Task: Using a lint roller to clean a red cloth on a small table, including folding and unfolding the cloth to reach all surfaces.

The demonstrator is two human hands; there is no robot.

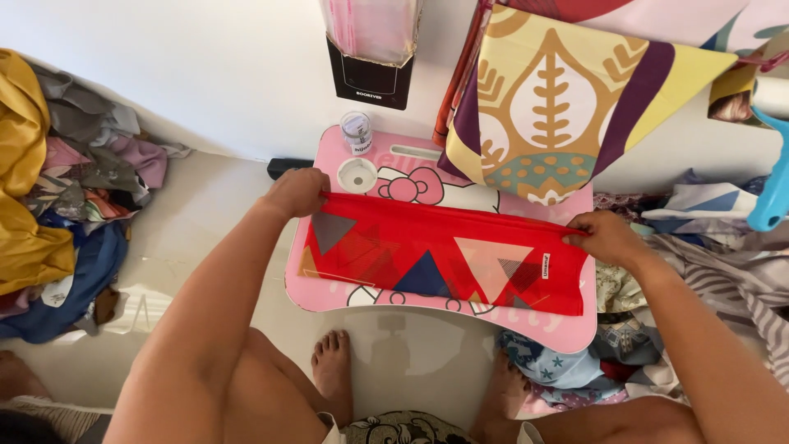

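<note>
Red cloth (444,259) with triangle print — spread flat across the pink lap tray (427,316), far edge pinched taut by left hand (297,193) and right hand (604,238), both closed on it. Likely mid-fold; next move needs even edges. Fingertips hidden — cloth's underside unseen

A plain white wall (222,74) meets a glossy pale tiled floor (205,214) in bright, even light.
</note>
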